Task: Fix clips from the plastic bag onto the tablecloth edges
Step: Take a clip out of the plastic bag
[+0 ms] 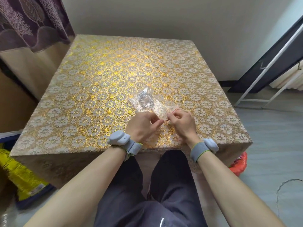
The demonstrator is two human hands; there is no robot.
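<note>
A clear plastic bag (pixel 147 102) lies on the gold flowered tablecloth (pixel 91 89), just past my hands, with several metal clips (pixel 145 101) showing through it. My left hand (pixel 144 124) pinches the bag's near edge between thumb and fingers. My right hand (pixel 182 121) pinches the same near edge from the right side. Both hands rest close together over the cloth near the table's front edge. The tablecloth hangs down over the front and sides of the square table.
A purple patterned curtain (pixel 32 22) hangs at the back left. A yellow bag (pixel 19 174) lies on the floor at the left, and an orange net bag (pixel 239 164) sits at the table's right corner. A dark frame with white rails (pixel 268 63) leans at the right wall.
</note>
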